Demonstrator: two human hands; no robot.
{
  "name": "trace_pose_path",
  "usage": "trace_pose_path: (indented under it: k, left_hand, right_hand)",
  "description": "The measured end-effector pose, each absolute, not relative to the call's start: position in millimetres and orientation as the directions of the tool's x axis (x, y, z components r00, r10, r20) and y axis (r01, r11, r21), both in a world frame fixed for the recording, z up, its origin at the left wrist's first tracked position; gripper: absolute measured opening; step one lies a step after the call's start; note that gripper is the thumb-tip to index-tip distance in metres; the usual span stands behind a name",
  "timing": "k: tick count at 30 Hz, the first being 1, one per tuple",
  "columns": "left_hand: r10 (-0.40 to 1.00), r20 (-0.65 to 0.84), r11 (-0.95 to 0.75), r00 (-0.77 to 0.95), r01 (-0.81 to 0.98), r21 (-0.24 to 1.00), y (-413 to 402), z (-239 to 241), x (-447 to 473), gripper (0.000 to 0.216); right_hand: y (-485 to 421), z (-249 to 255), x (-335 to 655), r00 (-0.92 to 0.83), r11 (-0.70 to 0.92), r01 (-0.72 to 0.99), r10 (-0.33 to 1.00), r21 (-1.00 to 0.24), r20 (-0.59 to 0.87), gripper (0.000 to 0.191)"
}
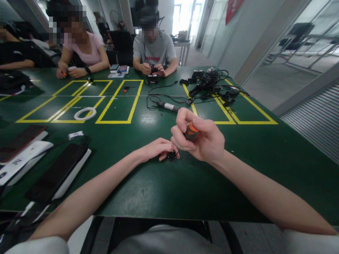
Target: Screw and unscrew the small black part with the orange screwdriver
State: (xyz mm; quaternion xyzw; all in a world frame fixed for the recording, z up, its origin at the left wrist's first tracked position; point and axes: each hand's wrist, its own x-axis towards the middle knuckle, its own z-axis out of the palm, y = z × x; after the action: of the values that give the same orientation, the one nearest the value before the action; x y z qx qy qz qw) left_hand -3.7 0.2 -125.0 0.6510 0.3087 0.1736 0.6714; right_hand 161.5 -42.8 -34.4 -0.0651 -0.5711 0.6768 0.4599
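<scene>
My right hand (208,139) is raised above the green table, fingers wrapped around a screwdriver (191,132). Only the orange and dark grey butt of its handle shows, pointing toward me; the shaft is hidden behind the hand. Lower and slightly to the left, my left hand (156,149) rests on the tabletop. Its fingers close around a small round black part (171,156), which sits on the table beneath the screwdriver hand. The fingers cover much of this part, so its exact kind is unclear.
A corded cylindrical tool (168,106) lies beyond my hands, near a tangle of black cables (209,83). A white ring (85,113) lies left, and phones (57,173) stand at near left. Yellow tape (113,122) marks the table (137,197). Co-workers (155,49) sit opposite.
</scene>
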Motion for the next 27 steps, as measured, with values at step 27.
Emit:
trace_pose_path:
  k: [27]
  left_hand:
    - [0.652, -0.216, 0.128, 0.727, 0.176, 0.976, -1.8, -122.5, -1.6, 0.027]
  right_hand:
    - [-41.7, -30.8, 160.5, -0.549, 0.071, -0.557, 0.717, -0.827, 0.431, 0.049]
